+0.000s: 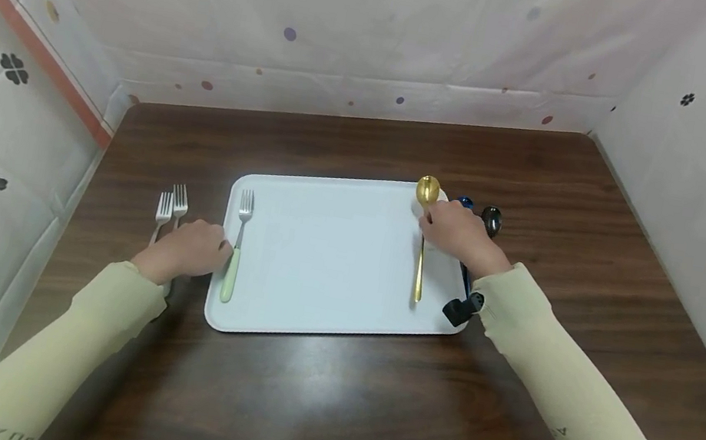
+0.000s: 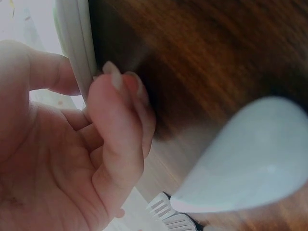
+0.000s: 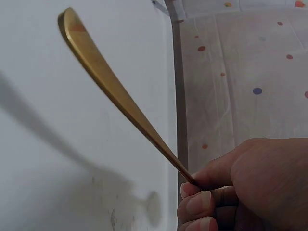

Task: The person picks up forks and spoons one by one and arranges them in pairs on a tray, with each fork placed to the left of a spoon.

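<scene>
A white rectangular tray (image 1: 326, 254) lies on the brown table. At its left edge, my left hand (image 1: 192, 252) grips the rim (image 2: 79, 43) between thumb and curled fingers. Just inside that edge rests a fork (image 1: 232, 274) with a pale green handle. Over the tray's right side, my right hand (image 1: 459, 230) pinches a gold spoon (image 1: 419, 270) by its thin neck. The spoon's bowl (image 1: 427, 189) points to the back. In the right wrist view, the gold handle (image 3: 113, 91) slants above the tray and casts a shadow on it.
Left of the tray lie two more forks (image 1: 179, 200), partly hidden by my left hand. A black spoon (image 1: 491, 220) and a blue spoon (image 1: 465, 201) lie at the tray's right edge, partly behind my right hand. Patterned sheets (image 1: 356, 34) border the table's back and sides.
</scene>
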A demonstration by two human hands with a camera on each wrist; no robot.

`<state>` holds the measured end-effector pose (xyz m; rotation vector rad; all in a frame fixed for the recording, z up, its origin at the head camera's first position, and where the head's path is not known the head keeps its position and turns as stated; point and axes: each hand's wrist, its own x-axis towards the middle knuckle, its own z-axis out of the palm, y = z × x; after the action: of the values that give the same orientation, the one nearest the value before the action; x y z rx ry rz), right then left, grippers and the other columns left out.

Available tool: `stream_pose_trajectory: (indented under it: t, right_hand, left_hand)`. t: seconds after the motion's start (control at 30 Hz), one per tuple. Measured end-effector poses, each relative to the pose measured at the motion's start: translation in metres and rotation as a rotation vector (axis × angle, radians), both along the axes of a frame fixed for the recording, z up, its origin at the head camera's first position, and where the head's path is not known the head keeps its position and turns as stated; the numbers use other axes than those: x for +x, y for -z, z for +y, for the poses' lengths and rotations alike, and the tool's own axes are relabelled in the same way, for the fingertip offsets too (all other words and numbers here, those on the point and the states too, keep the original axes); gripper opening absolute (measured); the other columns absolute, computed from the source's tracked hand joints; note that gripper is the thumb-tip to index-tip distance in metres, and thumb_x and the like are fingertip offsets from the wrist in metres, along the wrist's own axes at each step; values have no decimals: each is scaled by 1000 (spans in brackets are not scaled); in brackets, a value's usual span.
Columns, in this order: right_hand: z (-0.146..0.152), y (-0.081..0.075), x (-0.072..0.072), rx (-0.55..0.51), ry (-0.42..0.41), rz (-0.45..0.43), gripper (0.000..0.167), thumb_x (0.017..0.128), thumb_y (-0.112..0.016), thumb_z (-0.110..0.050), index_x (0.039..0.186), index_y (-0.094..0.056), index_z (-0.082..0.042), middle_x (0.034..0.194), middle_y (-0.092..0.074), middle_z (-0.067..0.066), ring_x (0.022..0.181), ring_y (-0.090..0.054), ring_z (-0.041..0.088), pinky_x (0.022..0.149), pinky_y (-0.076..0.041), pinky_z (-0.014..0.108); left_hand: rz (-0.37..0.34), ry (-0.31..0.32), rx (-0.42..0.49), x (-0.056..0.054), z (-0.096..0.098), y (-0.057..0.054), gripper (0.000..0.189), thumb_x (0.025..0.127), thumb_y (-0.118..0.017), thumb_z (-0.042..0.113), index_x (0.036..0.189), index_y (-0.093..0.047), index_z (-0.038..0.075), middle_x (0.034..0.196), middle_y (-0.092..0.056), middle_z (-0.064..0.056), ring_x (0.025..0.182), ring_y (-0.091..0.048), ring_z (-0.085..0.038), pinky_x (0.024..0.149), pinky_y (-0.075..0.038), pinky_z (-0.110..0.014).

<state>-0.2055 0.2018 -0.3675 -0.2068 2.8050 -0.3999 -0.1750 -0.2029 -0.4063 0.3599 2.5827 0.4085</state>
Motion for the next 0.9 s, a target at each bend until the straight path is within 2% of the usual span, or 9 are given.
stream_pose_trajectory:
  t: [0.27, 0.5, 0.77, 0.9]
  right_hand:
    - [-19, 3, -3, -6, -5, -51, 26, 105, -51, -21, 100, -65, 0, 74, -55, 10, 62, -51, 22, 57, -39, 31]
    - [-28, 5, -6, -13, -22, -47, 27, 104, -49, -20, 88, -63, -4, 69, -51, 7, 58, -48, 19, 54, -37, 30]
    - [-40, 6, -10, -28, -42, -41, 27, 104, -50, -21, 87, -64, -4, 70, -51, 7, 59, -49, 20, 54, -38, 30]
    - [-47, 5, -13, -26, -51, -45, 26, 104, -52, -21, 95, -66, -3, 73, -54, 9, 63, -52, 22, 57, -40, 30]
  left_hand:
    - [5, -3, 11, 0, -2, 3, 29, 101, -43, 22, 94, -59, -1, 73, -55, -11, 59, -54, -24, 52, -46, -36]
    - [42, 5, 21, 1, -4, 4, 28, 99, -42, 19, 79, -55, 4, 66, -52, -9, 53, -51, -22, 50, -43, -35]
    - [73, 24, 35, -1, -4, 6, 30, 97, -43, 19, 70, -51, 7, 62, -49, -7, 52, -46, -20, 51, -38, -34]
    - [83, 25, 37, -1, -3, 7, 31, 97, -42, 19, 69, -50, 8, 62, -48, -6, 52, -45, -20, 51, -38, -34]
